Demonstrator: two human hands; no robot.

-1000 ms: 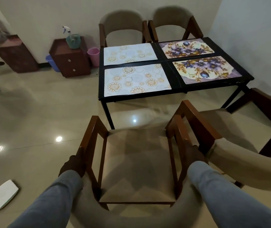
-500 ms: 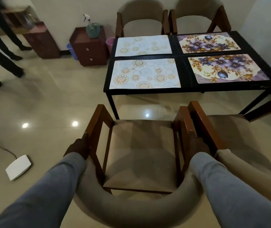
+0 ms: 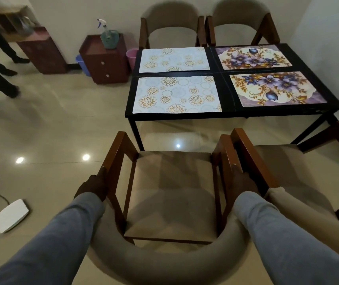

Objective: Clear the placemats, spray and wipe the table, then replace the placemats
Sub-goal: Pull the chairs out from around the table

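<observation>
Left hand (image 3: 94, 186) and right hand (image 3: 243, 181) each grip an arm of the chair (image 3: 170, 194) — four placemats (image 3: 176, 95) lie well beyond, on the black worktop (image 3: 224, 74); glossy tiled floor (image 3: 51, 130).

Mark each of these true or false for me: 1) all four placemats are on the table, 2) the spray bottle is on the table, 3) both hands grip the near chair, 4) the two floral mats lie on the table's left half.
1) True. Four placemats lie on the table: two circle-patterned mats and two floral mats.
2) False. The spray bottle stands on the small cabinet left of the table.
3) True. The left hand and right hand each hold an armrest of the near chair.
4) False. The floral mats are on the right half.
</observation>
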